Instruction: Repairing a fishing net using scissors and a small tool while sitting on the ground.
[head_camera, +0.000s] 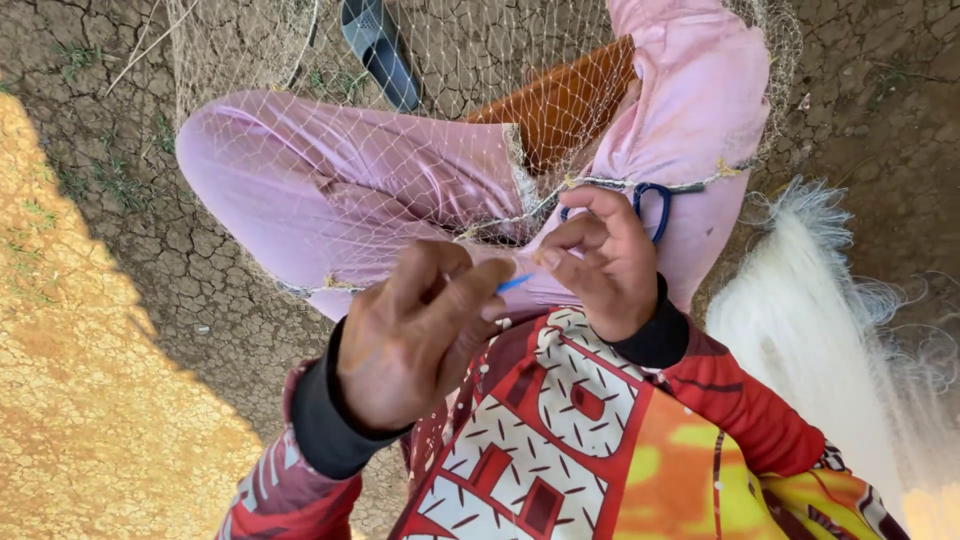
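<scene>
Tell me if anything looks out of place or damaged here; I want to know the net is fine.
No tear shows in the net over the lap. One oddity: a dark sandal lies alone on the cracked ground under the mesh. Both hands, left and right, pinch a small blue tool.

packages: 0 | labels: 0 | signs: 0 | screens: 0

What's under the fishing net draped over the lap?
Under the fishing net: pink trousers, an orange-brown patch and cracked dirt ground. What the orange-brown patch is stays unclear; the feet are hidden.
</scene>
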